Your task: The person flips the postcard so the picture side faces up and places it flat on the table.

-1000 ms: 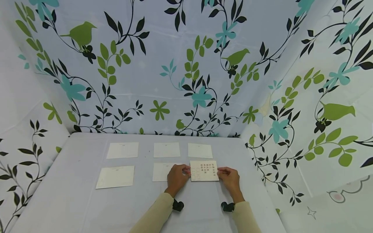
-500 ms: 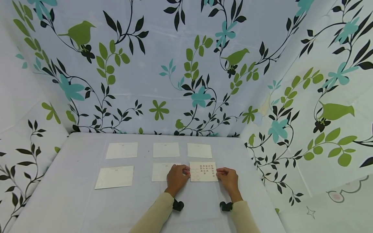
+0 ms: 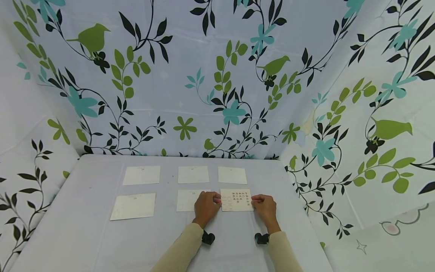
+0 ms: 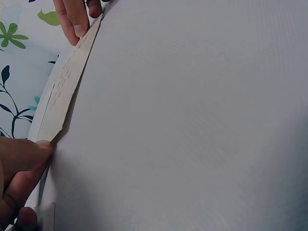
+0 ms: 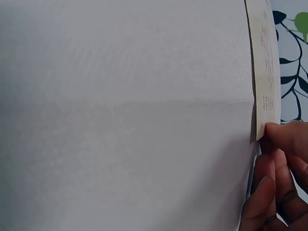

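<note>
A cream card (image 3: 237, 200) printed with reddish-brown characters lies between both hands at the front right of the card rows. My left hand (image 3: 206, 207) pinches its left edge between thumb and fingers. At the opposite edge my right hand (image 3: 266, 210) pinches it the same way. In the left wrist view the card (image 4: 67, 86) runs from one hand to the other, a thin shadow along its near edge. The right wrist view shows the thumb on top of the card's corner (image 5: 262, 115) and fingers beneath. A plain card (image 3: 187, 200) is partly hidden behind the left hand.
Three plain cards, at left (image 3: 141, 175), middle (image 3: 193, 175) and right (image 3: 232, 175), form the back row. A larger-looking card (image 3: 133, 206) lies at front left. The white-covered table (image 3: 85, 234) meets a leaf-and-bird patterned curtain (image 3: 190, 90) at its back edge.
The printed card tilts slightly differently between the hands, its printing looking a little changed in angle. The right hand has shifted slightly left; the other cards stay in place.
</note>
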`<state>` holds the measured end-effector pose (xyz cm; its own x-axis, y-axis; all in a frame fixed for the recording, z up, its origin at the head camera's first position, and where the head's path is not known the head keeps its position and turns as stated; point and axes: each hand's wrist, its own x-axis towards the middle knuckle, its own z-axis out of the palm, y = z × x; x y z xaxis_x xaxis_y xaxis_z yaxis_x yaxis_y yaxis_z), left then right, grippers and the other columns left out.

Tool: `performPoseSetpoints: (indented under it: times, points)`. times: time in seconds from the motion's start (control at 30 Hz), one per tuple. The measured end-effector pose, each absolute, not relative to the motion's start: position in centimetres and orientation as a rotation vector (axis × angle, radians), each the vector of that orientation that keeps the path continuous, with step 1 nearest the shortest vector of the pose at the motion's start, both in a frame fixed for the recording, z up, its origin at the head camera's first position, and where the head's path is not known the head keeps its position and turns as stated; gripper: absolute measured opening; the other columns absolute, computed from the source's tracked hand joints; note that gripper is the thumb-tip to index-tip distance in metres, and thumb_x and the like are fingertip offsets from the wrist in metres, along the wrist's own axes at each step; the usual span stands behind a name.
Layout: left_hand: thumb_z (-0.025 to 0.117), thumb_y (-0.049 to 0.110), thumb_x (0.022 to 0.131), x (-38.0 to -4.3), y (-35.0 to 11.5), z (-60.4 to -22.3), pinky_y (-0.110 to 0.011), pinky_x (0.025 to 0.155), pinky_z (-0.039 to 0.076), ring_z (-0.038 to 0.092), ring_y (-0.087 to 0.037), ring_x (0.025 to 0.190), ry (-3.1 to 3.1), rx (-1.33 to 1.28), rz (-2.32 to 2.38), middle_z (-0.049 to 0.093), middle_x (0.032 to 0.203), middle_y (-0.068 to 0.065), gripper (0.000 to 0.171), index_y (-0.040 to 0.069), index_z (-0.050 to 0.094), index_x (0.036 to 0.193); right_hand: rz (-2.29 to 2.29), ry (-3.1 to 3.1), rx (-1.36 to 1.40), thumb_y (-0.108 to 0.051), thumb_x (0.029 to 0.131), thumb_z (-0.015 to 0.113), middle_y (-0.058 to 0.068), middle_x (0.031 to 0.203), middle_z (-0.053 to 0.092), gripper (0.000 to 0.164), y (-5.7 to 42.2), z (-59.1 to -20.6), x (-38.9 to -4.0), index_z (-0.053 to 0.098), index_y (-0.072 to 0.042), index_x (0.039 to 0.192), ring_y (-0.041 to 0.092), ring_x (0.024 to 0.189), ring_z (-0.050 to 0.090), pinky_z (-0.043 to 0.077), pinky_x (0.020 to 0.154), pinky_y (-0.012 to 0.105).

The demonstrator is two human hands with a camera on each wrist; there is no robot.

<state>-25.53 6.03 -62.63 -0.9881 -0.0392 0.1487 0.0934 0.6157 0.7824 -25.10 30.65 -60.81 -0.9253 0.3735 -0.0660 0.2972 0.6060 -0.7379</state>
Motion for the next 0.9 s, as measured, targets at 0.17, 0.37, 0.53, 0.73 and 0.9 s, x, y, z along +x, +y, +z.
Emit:
performPoseSetpoints:
  times: [0.17, 0.37, 0.53, 0.73, 0.9]
  points:
    - [0.088, 0.011, 0.081, -25.58, 6.11, -62.55, -0.032, 0.066, 0.045, 0.057, -0.014, 0.082, -2.674, -0.041, -1.315, 0.072, 0.071, 0.01, 0.014, 0.019, 0.081, 0.09, 1.162, -2.734, -0.543, -0.002, 0.088, 0.08, 0.007, 0.084, 0.077, 0.009, 30.24, -60.32, -25.15, 0.082, -0.005, 0.096, 0.017, 0.075, 0.069, 0.051, 0.065, 0.027]
    - [0.089, 0.011, 0.081, -25.54, 6.1, -62.58, -0.032, 0.066, 0.045, 0.058, -0.014, 0.082, -2.662, -0.043, -1.321, 0.072, 0.07, 0.01, 0.014, 0.018, 0.082, 0.089, 1.13, -2.741, -0.552, -0.002, 0.088, 0.08, 0.008, 0.084, 0.078, 0.008, 30.03, -60.49, -25.19, 0.082, -0.005, 0.095, 0.016, 0.073, 0.07, 0.053, 0.064, 0.026]
    - [0.09, 0.011, 0.08, -25.58, 6.03, -62.53, -0.031, 0.066, 0.044, 0.056, -0.013, 0.081, -2.681, -0.043, -1.315, 0.072, 0.071, 0.01, 0.016, 0.019, 0.08, 0.091, 1.128, -2.723, -0.581, -0.003, 0.089, 0.08, 0.008, 0.087, 0.079, 0.009, 30.0, -60.94, -25.25, 0.082, -0.006, 0.097, 0.017, 0.075, 0.07, 0.052, 0.064, 0.026]
    - [0.09, 0.01, 0.079, -25.51, 5.88, -62.26, -0.031, 0.066, 0.042, 0.053, -0.014, 0.08, -2.665, -0.079, -1.364, 0.074, 0.078, 0.005, 0.026, 0.017, 0.079, 0.1, 1.167, -2.685, -0.547, -0.007, 0.092, 0.077, 0.008, 0.093, 0.077, 0.012, 29.86, -60.9, -25.18, 0.082, -0.008, 0.104, 0.02, 0.084, 0.069, 0.052, 0.07, 0.029]
    - [0.091, 0.01, 0.078, -25.36, 5.74, -61.9, -0.033, 0.067, 0.043, 0.053, -0.016, 0.083, -2.649, -0.116, -1.392, 0.075, 0.087, 0.0, 0.03, 0.015, 0.078, 0.105, 1.228, -2.646, -0.507, -0.011, 0.09, 0.081, 0.006, 0.094, 0.076, 0.018, 29.61, -60.71, -25.16, 0.081, -0.01, 0.109, 0.02, 0.087, 0.068, 0.051, 0.074, 0.028]
